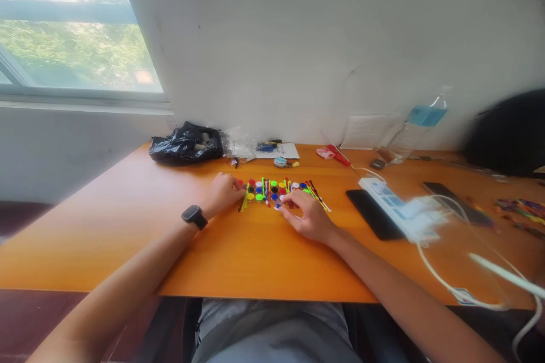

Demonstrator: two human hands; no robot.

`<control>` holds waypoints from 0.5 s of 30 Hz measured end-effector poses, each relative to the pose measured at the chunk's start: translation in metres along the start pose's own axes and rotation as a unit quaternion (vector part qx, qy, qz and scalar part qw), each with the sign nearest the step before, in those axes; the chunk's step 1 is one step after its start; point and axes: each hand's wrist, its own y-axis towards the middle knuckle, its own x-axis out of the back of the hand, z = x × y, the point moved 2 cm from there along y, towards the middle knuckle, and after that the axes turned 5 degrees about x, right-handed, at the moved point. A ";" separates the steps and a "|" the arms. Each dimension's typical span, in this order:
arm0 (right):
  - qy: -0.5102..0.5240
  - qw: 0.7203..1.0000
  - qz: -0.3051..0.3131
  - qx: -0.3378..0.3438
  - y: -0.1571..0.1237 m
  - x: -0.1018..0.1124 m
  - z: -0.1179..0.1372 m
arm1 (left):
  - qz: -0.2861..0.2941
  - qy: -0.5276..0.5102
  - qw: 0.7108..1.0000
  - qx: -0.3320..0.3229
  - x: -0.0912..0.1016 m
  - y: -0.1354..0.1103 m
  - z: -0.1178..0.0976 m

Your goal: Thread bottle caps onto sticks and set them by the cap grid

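A cluster of small coloured round discs [266, 190] and thin coloured sticks [317, 195] lies on the orange table [128, 221]. My left hand [224, 193], with a black watch [195, 216] on its wrist, rests at the cluster's left edge with its fingers curled at the discs. My right hand [305, 214] sits at the cluster's right front, thumb and fingers pinched together over a white disc [283, 199]. Both hands touch the pieces; what lies under the fingers is hidden.
A black plastic bag [186, 143], clear wrapping and a paper sheet [279, 151] lie at the back. A white power strip [398, 207] with cables, a dark phone [373, 214], a water bottle [415, 127] and a black bag [508, 133] stand to the right. A window is at upper left.
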 end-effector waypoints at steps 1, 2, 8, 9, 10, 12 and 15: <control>0.000 1.000 0.001 0.001 0.000 0.000 0.000 | 0.000 -0.003 1.000 0.003 0.001 0.000 -0.001; 0.001 1.000 0.001 0.002 0.000 0.000 0.000 | 0.001 -0.006 1.000 0.006 0.002 0.000 -0.002; 0.005 1.000 0.001 0.001 0.000 0.000 -0.001 | 0.002 -0.012 1.000 0.020 0.005 -0.001 -0.006; 0.005 1.000 0.001 0.000 -0.001 0.000 -0.001 | 0.000 -0.010 1.000 0.021 0.006 -0.001 -0.007; 0.006 1.000 0.001 0.000 -0.001 0.000 -0.001 | -0.001 -0.006 1.000 0.019 0.007 -0.002 -0.007; 0.008 1.000 0.003 -0.002 -0.001 0.000 -0.001 | -0.009 0.009 1.000 0.009 0.008 -0.003 -0.008; 0.006 1.000 0.004 -0.004 -0.001 0.000 -0.001 | -0.028 0.053 0.998 -0.013 0.011 -0.005 -0.012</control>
